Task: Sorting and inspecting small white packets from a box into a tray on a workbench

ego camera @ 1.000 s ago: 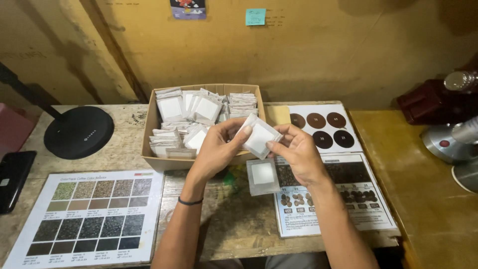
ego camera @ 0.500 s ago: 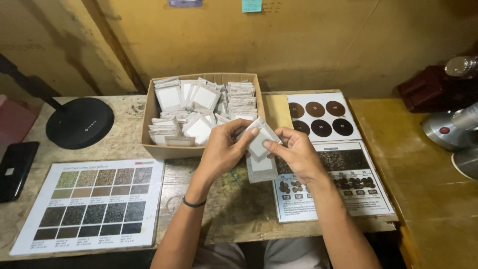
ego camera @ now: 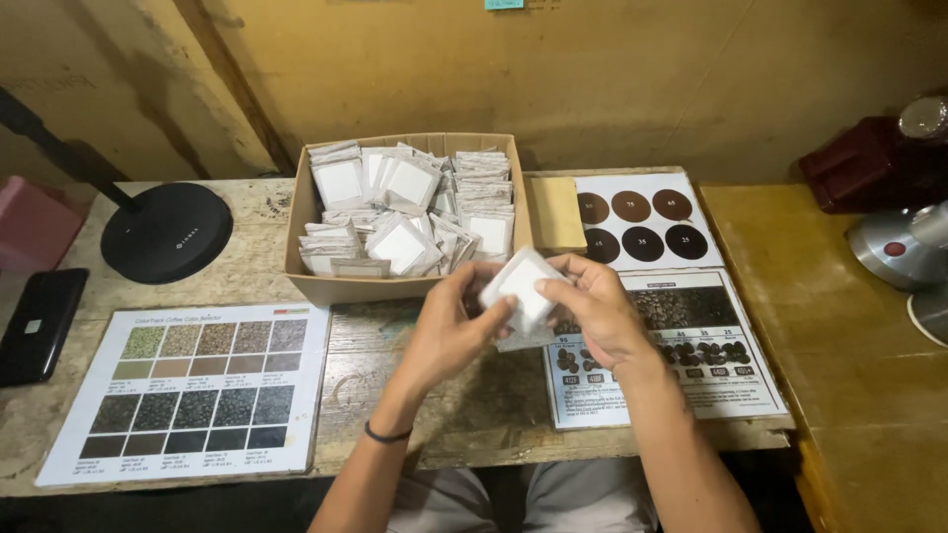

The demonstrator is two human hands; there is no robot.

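Note:
Both my hands hold one small white square packet (ego camera: 521,284) above the wooden table, just in front of a cardboard box (ego camera: 326,286). My left hand (ego camera: 449,326) pinches the packet's left edge; a dark band circles that wrist. My right hand (ego camera: 597,311) grips its right side with thumb on top. Under my hands another white packet (ego camera: 523,342) lies on the table, mostly hidden. The box is packed with several similar white packets (ego camera: 400,245), standing and leaning.
A colour chart of bean samples (ego camera: 193,385) lies front left. A chart with dark round swatches (ego camera: 642,222) and a bean-photo sheet (ego camera: 691,355) lie right. A black round lamp base (ego camera: 166,232), a black phone (ego camera: 38,321), a pink object (ego camera: 35,222), and a metal appliance (ego camera: 904,247) stand around.
My hands and the packet have dropped lower and nearer to me, away from the box. The packet has turned between my fingers. The view has tilted down.

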